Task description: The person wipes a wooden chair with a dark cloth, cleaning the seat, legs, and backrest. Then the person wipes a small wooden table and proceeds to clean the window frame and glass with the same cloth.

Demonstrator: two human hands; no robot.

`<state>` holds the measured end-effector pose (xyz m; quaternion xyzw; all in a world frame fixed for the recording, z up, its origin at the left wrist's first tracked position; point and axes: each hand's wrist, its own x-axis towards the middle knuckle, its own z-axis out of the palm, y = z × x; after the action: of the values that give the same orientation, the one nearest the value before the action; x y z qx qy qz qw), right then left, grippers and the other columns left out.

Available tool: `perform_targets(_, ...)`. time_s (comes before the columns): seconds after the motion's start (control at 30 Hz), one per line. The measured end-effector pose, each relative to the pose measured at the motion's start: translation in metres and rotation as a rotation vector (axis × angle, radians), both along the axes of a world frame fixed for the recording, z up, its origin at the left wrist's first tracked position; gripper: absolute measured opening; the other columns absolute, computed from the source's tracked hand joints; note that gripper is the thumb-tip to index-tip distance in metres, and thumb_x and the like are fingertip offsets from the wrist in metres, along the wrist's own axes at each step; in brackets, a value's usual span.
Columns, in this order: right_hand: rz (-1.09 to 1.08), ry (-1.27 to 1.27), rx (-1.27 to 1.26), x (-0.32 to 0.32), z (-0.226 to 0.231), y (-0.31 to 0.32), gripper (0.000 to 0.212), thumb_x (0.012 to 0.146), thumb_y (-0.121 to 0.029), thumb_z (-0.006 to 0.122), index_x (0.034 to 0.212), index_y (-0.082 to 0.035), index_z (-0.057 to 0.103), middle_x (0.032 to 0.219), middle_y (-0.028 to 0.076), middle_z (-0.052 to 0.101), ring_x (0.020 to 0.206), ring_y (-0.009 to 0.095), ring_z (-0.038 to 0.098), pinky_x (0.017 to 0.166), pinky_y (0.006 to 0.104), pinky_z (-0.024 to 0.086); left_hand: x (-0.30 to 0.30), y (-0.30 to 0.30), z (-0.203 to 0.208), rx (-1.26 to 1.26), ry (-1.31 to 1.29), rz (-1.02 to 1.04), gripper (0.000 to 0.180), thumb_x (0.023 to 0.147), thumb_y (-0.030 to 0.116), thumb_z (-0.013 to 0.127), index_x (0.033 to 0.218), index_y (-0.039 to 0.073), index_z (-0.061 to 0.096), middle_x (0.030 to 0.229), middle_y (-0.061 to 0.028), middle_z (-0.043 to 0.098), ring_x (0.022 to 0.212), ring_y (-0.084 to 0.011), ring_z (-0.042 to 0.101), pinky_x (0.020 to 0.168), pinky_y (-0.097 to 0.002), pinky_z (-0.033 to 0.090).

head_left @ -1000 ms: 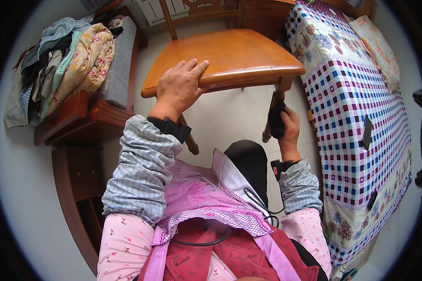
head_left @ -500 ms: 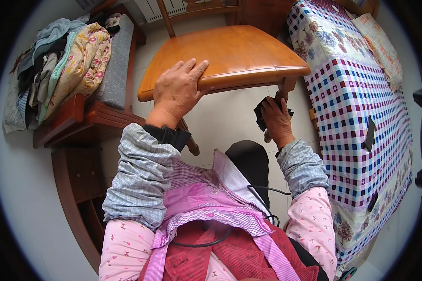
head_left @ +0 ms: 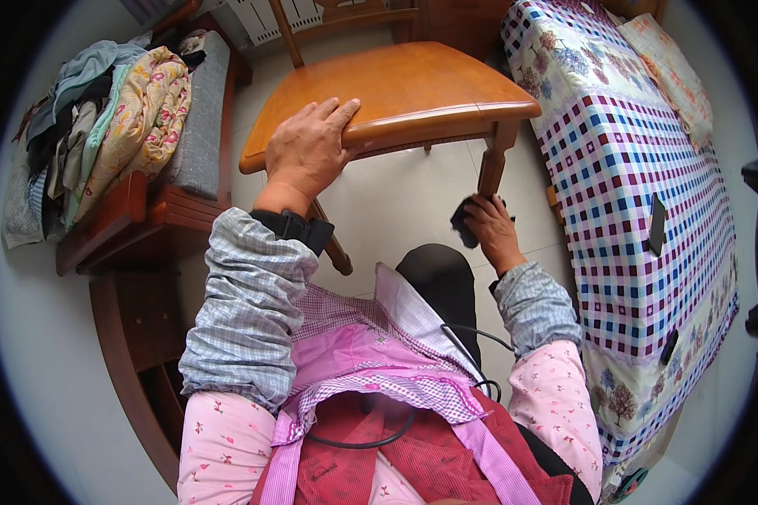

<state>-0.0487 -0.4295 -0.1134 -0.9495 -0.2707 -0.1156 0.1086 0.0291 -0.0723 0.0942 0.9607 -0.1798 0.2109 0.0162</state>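
Observation:
A wooden chair (head_left: pixel 396 88) with a glossy orange-brown seat stands in front of me. My left hand (head_left: pixel 307 151) is closed over the left part of the seat's near edge, its fingers lying on top. At the near right chair leg (head_left: pixel 495 160), my right hand (head_left: pixel 493 229) is wrapped round the lower part with a black cloth (head_left: pixel 463 223). Most of the cloth shows to the left of the fingers; the leg's foot is hidden behind the hand.
On the left, a wooden bench with a grey cushion (head_left: pixel 198 118) carries piled clothes and a floral quilt (head_left: pixel 143 118). A bed with a checked cover (head_left: pixel 632 210) stands close on the right, a black phone (head_left: pixel 657 225) on it. A black cable (head_left: pixel 480 332) hangs by my apron.
My right hand has slid down the chair leg with the black cloth, baring more of the leg above it. The view has shifted slightly; my left hand stays on the seat edge.

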Motion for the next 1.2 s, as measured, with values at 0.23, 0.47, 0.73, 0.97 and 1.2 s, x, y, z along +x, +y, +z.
perform_targets(0.23, -0.799, 0.425, 1.037, -0.036, -0.013, -0.043, 0.030, 0.089, 0.004, 0.061, 0.118, -0.003, 0.069, 0.108, 0.009, 0.070, 0.103, 0.020, 0.067, 0.092, 0.0324, 0.053, 0.002, 0.002, -0.005, 0.006, -0.017, -0.012, 0.055, 0.085, 0.042, 0.075, 0.135, 0.020, 0.064, 0.132, -0.0062, 0.066, 0.119, -0.0257, 0.063, 0.100, -0.0365, 0.052)
perform_targets(0.47, -0.328, 0.463, 1.554, 0.051, 0.075, -0.018, 0.053, 0.094, -0.004, 0.065, 0.144, 0.000, 0.049, 0.128, 0.010, 0.063, 0.111, 0.018, 0.063, 0.097, 0.0294, 0.050, 0.005, 0.001, -0.002, -0.029, -0.008, -0.031, 0.059, 0.082, 0.046, 0.077, 0.132, 0.020, 0.065, 0.131, -0.0052, 0.067, 0.118, -0.0251, 0.064, 0.099, -0.0364, 0.052)
perform_targets(0.73, -0.441, 0.210, 1.229, 0.051, -0.003, 0.011, 0.054, 0.095, -0.011, 0.069, 0.145, -0.005, 0.050, 0.136, 0.015, 0.057, 0.128, 0.028, 0.056, 0.108, 0.0348, 0.044, 0.011, 0.001, 0.000, -0.009, -0.019, -0.052, 0.056, 0.083, 0.043, 0.077, 0.132, 0.018, 0.065, 0.128, -0.0059, 0.068, 0.116, -0.0246, 0.065, 0.097, -0.0356, 0.053)
perform_targets(0.97, -0.566, 0.609, 1.501, 0.003, -0.097, -0.001, 0.045, 0.104, -0.031, 0.059, 0.138, -0.003, 0.056, 0.101, 0.004, 0.067, 0.088, 0.018, 0.063, 0.078, 0.0324, 0.051, 0.008, -0.002, 0.002, -0.016, 0.001, -0.067, 0.058, 0.079, 0.035, 0.081, 0.132, 0.016, 0.065, 0.127, -0.0066, 0.068, 0.116, -0.0260, 0.064, 0.097, -0.0355, 0.053)
perform_targets(1.2, -0.743, 0.747, 1.212, -0.034, -0.143, -0.022, 0.033, 0.103, -0.032, 0.058, 0.109, -0.001, 0.069, 0.078, 0.006, 0.068, 0.070, 0.015, 0.065, 0.061, 0.0316, 0.050, 0.009, -0.002, 0.005, 0.001, 0.016, -0.040, 0.057, 0.081, 0.036, 0.080, 0.133, 0.019, 0.064, 0.129, -0.0060, 0.067, 0.117, -0.0260, 0.064, 0.098, -0.0360, 0.052)
